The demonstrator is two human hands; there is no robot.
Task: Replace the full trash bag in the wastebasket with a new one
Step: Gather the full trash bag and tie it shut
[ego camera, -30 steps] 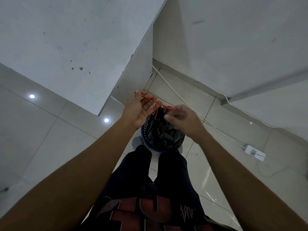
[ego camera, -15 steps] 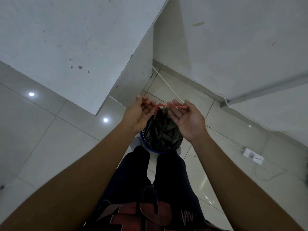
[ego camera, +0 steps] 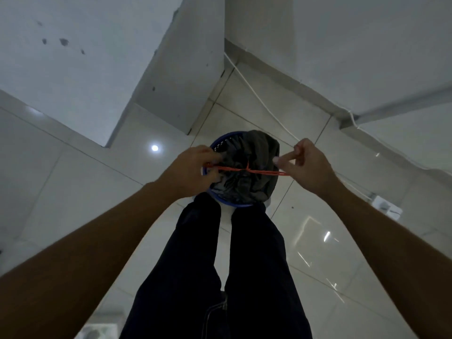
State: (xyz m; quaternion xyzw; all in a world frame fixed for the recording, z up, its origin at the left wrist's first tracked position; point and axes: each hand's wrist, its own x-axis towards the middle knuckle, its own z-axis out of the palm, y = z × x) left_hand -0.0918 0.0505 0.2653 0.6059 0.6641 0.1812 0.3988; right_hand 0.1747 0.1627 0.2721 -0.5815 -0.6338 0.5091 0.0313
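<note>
While left hand (ego camera: 193, 167) at nine o'clock and right hand (ego camera: 305, 165) at three grip the red drawstring (ego camera: 232, 169), knotting the trash bag (ego camera: 256, 148) likely needs tightening.

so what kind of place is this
Most likely an indoor room or hallway corner in a home or office: glossy pale floor tiles, plain white walls, a thin white cable running to a white power strip, and a small blue plastic wastebasket holding a black trash bag.
</note>
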